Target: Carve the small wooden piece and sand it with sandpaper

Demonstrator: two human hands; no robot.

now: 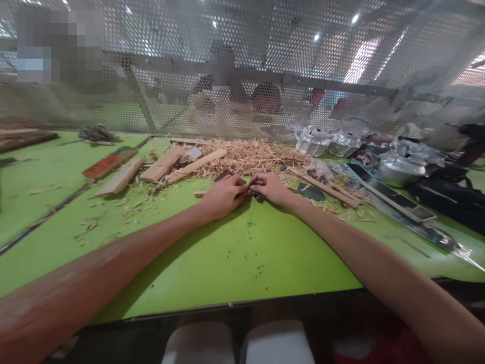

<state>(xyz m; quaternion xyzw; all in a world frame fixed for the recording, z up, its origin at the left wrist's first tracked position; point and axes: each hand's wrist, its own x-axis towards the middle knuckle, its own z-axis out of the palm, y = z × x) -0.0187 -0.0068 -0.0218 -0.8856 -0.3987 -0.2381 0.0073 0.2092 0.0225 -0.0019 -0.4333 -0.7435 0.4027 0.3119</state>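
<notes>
Over the green tabletop my left hand (224, 196) and my right hand (272, 188) meet, fingertips almost touching. Both are closed in a pinch; what lies between the fingers is too small and hidden to name. A dark reddish-brown flat piece (223, 175) shows just behind my left hand. From beside that hand's wrist pokes the end of a thin wooden strip (199, 194); whether the hand touches it, I cannot tell. Below my right fingertips is a small dark object (257, 195). A dark green flat piece (310, 191) lies right of my right hand.
Wood shavings (250, 155) are heaped against a perforated metal screen (170, 91), with people behind it. Wooden blocks (120, 178) and an orange-red block (109, 163) lie left. Rightward are a wooden stick (328, 188), a long dark-faced strip (390, 192) and silvery wrapped items (401, 164).
</notes>
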